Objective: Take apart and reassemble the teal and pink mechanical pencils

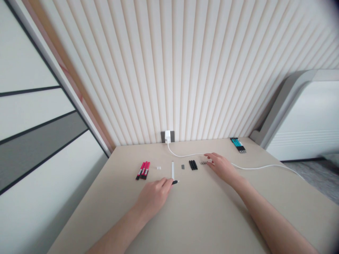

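My left hand point(155, 194) rests on the beige table point(201, 211), its fingers pinched on a small black pen tip piece point(175, 182). Just above it lies a thin white refill tube point(173, 170). My right hand point(221, 166) lies flat with fingers stretched toward a small cluster of tiny dark parts point(203, 163). Black pen barrels point(193, 164) lie side by side left of that hand. A small grey piece point(182, 166) and small white parts point(158, 168) sit in the same row.
Red-and-black pens point(143, 170) lie at the left of the row. Teal pens point(238, 144) lie at the back right. A white charger point(167, 136) sits in a wall socket, its cable point(254, 167) running across the table behind my right hand. A white cabinet point(304, 120) stands right.
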`<state>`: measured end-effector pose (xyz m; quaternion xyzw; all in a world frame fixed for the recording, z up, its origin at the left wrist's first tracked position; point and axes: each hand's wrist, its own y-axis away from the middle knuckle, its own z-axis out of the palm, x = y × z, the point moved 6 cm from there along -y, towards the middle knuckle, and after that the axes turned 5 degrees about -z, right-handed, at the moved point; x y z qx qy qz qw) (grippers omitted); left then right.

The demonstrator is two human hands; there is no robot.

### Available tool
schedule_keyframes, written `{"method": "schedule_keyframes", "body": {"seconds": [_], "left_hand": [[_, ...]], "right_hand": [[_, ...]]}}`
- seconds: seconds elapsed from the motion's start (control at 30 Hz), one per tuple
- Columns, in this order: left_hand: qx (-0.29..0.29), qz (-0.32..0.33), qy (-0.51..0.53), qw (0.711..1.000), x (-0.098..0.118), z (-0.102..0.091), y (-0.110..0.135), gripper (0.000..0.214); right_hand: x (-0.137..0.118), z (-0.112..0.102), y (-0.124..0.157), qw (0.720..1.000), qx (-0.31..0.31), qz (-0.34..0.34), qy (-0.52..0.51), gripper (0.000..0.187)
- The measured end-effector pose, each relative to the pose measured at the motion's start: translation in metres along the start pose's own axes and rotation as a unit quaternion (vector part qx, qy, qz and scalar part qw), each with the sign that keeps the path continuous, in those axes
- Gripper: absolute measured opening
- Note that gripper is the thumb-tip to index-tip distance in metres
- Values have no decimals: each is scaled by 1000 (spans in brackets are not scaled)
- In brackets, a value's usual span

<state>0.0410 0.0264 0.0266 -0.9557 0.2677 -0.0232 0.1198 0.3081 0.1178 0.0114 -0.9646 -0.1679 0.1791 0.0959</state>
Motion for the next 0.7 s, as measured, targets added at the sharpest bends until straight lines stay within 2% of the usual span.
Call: {"method": "schedule_keyframes", "body": {"seconds": [0.07,0.17,0.27,0.33,0.4,0.5,0.7], "left_hand": [[2,-3,9,1000,0,-1,0,18],[12,9,27,1000,2,-1,0,19],[24,46,47,998,6,-1,0,20],[32,66,58,996,9,-2,1,20],[34,74,66,995,10,-1,1,19],[29,67,76,994,9,0,1,17],[6,32,67,997,4,3,0,9]], "right_hand": [[-17,-7,3,998,56,-15,-13,26],[-62,-10,13,985,110,-91,-99,23],[-110,1,27,968,80,-183,-151,24],[-132,9,35,959,51,-222,-168,24],[-142,17,38,956,24,-237,-174,24],[-141,25,38,956,-3,-239,-171,25],[-134,29,35,960,-11,-226,-167,22]]}}
